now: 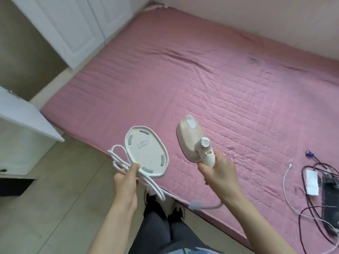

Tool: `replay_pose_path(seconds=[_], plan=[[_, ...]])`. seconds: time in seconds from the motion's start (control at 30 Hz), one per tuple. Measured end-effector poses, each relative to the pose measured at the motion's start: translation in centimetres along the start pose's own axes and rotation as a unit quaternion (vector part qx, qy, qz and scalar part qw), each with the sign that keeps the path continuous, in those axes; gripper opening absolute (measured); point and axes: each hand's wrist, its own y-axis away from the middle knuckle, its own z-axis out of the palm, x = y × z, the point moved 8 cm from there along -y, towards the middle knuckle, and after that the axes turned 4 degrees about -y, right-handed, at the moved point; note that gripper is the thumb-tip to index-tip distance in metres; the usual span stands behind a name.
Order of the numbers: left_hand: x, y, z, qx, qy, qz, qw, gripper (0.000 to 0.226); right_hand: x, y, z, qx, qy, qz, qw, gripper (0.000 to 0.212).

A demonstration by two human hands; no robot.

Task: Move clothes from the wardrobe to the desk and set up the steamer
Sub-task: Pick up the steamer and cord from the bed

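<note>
Head camera looking down, and closest in we've got dark trousers and shoes on the floor, right below both forearms. Left hand is clamped on the rim of a white base plate, thumb on top, and the same grip bunches up loops of white cord that spill out to its left and hang below it. Right hand is wrapped tight round the handle of the steamer, nose pointing away, dial facing up just above the knuckles. That cord trails under the right wrist and back across to the left hand's bundle. Both items are held in the air over the near edge of a pink quilted bed. Off to the right of the right hand, a tangle of cables lies on the quilt. Left of the left hand, a white cabinet. Far beyond the left hand, white panelled doors, closed.
</note>
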Motion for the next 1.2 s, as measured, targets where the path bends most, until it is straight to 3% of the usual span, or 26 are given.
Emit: replay_pose_path(seconds=[0.27, 0.57, 0.97, 1.2], plan=[[-0.7, 3.8, -10.9, 0.113, 0.134, 0.01, 0.985, 0.006, -6.3, 3.9, 6.9, -0.116, 0.069, -0.091, 0.987, 0.01], [-0.8, 5.7, -23.8, 0.192, 0.237, 0.024, 0.952, 0.006, -13.2, 10.3, 17.8, -0.216, 0.11, -0.132, 0.961, 0.01], [-0.6, 4.3, -44.3, 0.26, 0.234, 0.064, 0.935, 0.015, -23.7, 20.5, 34.0, -0.275, 0.115, -0.227, 0.927, 0.017], [0.7, 2.1, -51.9, 0.28, 0.228, 0.066, 0.93, 0.018, -28.5, 24.2, 40.9, -0.289, 0.143, -0.262, 0.91, 0.018]])
